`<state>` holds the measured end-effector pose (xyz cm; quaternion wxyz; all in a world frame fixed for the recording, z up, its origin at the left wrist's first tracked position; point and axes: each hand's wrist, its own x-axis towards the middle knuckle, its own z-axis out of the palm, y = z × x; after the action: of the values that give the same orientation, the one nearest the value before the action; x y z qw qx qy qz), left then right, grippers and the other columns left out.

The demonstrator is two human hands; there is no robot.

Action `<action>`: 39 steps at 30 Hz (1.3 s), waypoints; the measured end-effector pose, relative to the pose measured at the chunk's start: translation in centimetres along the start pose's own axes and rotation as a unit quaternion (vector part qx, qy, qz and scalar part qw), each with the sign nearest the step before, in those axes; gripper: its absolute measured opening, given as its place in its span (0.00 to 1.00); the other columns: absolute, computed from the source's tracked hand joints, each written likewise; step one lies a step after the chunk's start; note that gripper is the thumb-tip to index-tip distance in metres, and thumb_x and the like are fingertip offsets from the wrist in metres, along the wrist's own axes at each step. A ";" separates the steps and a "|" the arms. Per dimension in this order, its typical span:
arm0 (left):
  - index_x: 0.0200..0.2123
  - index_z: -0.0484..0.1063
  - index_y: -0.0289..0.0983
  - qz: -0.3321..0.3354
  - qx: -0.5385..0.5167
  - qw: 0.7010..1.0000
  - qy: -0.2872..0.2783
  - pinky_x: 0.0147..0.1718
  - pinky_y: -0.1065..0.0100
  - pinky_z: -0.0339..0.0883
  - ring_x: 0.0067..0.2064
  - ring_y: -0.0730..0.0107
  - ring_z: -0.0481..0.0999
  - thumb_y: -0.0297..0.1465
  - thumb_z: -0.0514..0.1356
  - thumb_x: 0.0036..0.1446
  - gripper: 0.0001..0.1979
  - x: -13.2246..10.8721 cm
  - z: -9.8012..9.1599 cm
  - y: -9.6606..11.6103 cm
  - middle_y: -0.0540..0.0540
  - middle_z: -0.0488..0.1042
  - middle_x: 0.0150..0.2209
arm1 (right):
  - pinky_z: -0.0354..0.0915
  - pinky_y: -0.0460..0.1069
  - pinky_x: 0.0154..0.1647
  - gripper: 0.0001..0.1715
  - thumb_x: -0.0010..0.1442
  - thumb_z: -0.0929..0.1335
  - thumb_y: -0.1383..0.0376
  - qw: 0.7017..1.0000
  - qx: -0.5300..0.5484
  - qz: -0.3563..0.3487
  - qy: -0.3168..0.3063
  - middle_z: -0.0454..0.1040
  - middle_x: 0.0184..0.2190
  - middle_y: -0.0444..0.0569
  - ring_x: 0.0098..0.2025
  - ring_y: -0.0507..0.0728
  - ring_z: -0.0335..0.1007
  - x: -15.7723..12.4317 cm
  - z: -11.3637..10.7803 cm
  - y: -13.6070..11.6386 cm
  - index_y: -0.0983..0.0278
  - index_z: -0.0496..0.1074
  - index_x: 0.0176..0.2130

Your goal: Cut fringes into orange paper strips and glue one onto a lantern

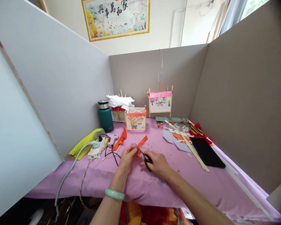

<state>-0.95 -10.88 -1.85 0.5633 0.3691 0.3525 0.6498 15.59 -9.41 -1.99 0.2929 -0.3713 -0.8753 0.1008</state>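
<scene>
Orange paper strip (142, 142), fringed along one edge, is the workpiece in the head view. It rises at a slant from the left hand (127, 157) toward the back of the table (154, 187). Its near end is pinched between the thumb and fingers (134, 153), which are closed on it. Holding the strip clear of the purple table cover appears to leave room for a blade on either side of the paper.

The right hand (158, 164) is closed through the black handles of the scissors (144, 157). The blades point up and left and meet the strip just beyond the left fingertips. How far apart the blades stand cannot be told at this size. Both hands sit low over the near middle of the table, close together.

To the left, near the left hand, lie a glue gun (112, 137), a power strip (96, 150) and a second orange piece (121, 139). Paper lanterns (135, 119) stand at the back, away from the hands. Bamboo sticks (194, 151) and a black sheet (207, 152) lie well apart to the right.
</scene>
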 end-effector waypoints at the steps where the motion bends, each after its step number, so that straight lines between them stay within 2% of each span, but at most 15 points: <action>1: 0.25 0.68 0.34 -0.001 0.000 1.000 -0.001 0.23 0.70 0.67 0.20 0.72 0.72 0.33 0.68 0.42 0.12 0.0 0.0 0.0 0.50 0.73 0.19 | 0.60 0.46 0.33 0.18 0.55 0.70 0.54 1.000 -0.001 -0.001 -0.001 0.77 0.36 0.47 0.34 0.55 0.72 0.0 0.0 0.0 0.61 0.71 0.43; 7: 0.25 0.68 0.34 -0.002 -0.003 1.000 0.000 0.22 0.70 0.66 0.20 0.72 0.72 0.32 0.67 0.42 0.12 0.1 0.0 -0.1 0.50 0.73 0.19 | 0.60 0.46 0.33 0.17 0.58 0.68 0.54 1.000 -0.011 -0.003 -0.003 0.77 0.36 0.48 0.35 0.55 0.72 0.0 0.0 0.1 0.62 0.71 0.43; 21: 0.26 0.67 0.34 -0.006 -0.004 1.000 -0.005 0.22 0.70 0.66 0.19 0.73 0.72 0.33 0.67 0.43 0.11 0.2 -0.2 -0.1 0.50 0.73 0.21 | 0.60 0.46 0.34 0.18 0.56 0.69 0.53 1.000 -0.016 0.004 -0.012 0.77 0.36 0.48 0.36 0.56 0.72 0.0 0.0 0.1 0.62 0.71 0.43; 28: 0.25 0.68 0.34 -0.002 -0.001 1.000 -0.004 0.18 0.73 0.61 0.16 0.76 0.69 0.33 0.67 0.42 0.12 0.1 0.0 0.0 0.51 0.73 0.21 | 0.61 0.46 0.34 0.18 0.57 0.69 0.54 1.000 -0.019 0.002 -0.005 0.77 0.35 0.47 0.35 0.56 0.73 0.0 0.0 0.2 0.62 0.71 0.43; 39: 0.28 0.68 0.35 0.020 -0.020 0.999 0.023 0.23 0.70 0.67 0.20 0.74 0.71 0.36 0.69 0.40 0.16 0.2 -0.2 -0.1 0.53 0.72 0.20 | 0.62 0.48 0.38 0.27 0.51 0.71 0.50 0.999 -0.040 0.007 0.015 0.76 0.36 0.48 0.36 0.56 0.72 -0.3 0.0 -0.2 0.60 0.70 0.47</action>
<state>-1.07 -10.67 -2.05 0.5495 0.3499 0.3444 0.6761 15.68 -9.76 -2.05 0.2899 -0.3900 -0.8718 0.0626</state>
